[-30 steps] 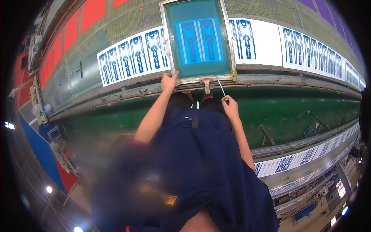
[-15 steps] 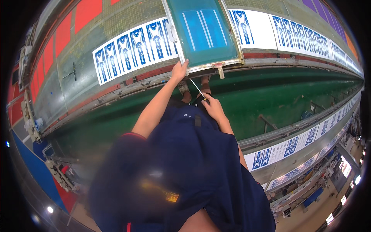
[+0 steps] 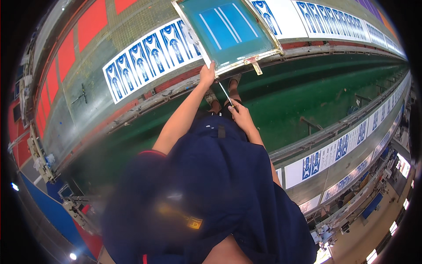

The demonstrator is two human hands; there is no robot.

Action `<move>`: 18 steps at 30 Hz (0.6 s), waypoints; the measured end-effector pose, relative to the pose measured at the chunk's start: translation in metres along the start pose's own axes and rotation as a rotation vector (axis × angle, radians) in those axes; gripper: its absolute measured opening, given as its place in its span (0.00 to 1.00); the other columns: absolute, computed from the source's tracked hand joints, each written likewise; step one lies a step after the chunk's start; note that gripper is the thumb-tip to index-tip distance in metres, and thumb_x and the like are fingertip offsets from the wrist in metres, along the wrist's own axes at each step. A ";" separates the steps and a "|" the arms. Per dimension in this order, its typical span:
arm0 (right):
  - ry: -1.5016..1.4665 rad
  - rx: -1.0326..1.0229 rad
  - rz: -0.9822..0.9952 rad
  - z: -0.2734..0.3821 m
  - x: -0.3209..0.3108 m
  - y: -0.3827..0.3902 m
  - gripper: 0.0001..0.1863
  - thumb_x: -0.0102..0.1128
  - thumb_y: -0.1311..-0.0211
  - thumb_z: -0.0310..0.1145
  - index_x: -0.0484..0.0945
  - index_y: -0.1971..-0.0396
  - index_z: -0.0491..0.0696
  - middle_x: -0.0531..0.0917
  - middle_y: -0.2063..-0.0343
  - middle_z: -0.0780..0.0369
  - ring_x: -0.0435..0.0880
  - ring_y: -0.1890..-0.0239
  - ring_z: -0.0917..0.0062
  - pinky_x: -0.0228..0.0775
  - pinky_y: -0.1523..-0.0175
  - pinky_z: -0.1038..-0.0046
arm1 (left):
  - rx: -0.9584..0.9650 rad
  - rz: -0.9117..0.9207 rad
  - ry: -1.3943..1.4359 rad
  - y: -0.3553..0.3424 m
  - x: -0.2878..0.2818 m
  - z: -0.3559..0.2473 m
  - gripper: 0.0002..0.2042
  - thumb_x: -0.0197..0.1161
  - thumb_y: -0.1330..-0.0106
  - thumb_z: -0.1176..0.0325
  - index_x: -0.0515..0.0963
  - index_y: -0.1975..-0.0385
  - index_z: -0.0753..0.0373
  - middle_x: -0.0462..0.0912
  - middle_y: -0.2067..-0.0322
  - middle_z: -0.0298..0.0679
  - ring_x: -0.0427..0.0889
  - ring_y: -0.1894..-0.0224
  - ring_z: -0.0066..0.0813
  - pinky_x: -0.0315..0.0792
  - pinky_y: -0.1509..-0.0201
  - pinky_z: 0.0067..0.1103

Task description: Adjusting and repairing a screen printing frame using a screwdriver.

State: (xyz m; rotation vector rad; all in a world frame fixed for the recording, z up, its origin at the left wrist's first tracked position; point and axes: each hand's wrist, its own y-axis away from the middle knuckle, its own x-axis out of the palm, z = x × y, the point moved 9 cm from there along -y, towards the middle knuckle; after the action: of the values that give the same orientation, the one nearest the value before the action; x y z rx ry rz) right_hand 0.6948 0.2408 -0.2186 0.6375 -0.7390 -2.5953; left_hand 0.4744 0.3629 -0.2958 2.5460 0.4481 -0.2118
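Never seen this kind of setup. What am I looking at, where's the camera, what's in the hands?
There is no machine here: a person works with two bare hands, and the one picture comes from a wide fisheye camera on that person's head, looking down, so straight edges bend near the rim. The dark blue mass in the middle is the person's own clothing.

The long surface is a printing table; on it lies a row of white sheets with blue patterns. A framed screen with a teal mesh sits over that row. The left hand grips the frame's near edge. The right hand holds a thin rod-like tool that points up toward the frame. Between the tables runs a green floor, and a second table with similar prints stands on the right.
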 end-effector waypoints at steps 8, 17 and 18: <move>-0.040 0.024 0.027 0.007 0.006 0.005 0.27 0.63 0.21 0.37 0.77 0.26 0.50 0.77 0.78 0.68 0.75 0.77 0.86 0.70 0.69 0.75 | -0.084 0.037 0.074 -0.007 0.002 0.021 0.29 0.56 0.18 0.46 0.81 0.45 0.74 0.89 0.58 0.56 0.92 0.65 0.44 0.85 0.74 0.35; -0.007 -0.041 0.002 0.006 0.008 -0.002 0.27 0.63 0.21 0.37 0.77 0.26 0.50 0.76 0.79 0.69 0.74 0.77 0.86 0.70 0.69 0.76 | -0.068 0.004 0.044 -0.025 -0.010 0.047 0.30 0.56 0.19 0.46 0.81 0.48 0.75 0.89 0.58 0.57 0.92 0.62 0.46 0.86 0.69 0.37; 0.000 -0.023 0.043 0.007 0.013 -0.003 0.26 0.62 0.20 0.37 0.77 0.26 0.49 0.76 0.78 0.70 0.74 0.77 0.87 0.69 0.69 0.77 | -0.092 -0.003 0.049 -0.029 -0.015 0.059 0.30 0.56 0.19 0.45 0.82 0.47 0.75 0.89 0.57 0.58 0.92 0.60 0.48 0.86 0.66 0.38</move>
State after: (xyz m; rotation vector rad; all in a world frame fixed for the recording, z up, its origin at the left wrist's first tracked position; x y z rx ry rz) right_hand 0.6797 0.2400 -0.2196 0.6086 -0.7145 -2.5607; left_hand 0.4472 0.3498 -0.3562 2.4651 0.4697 -0.1274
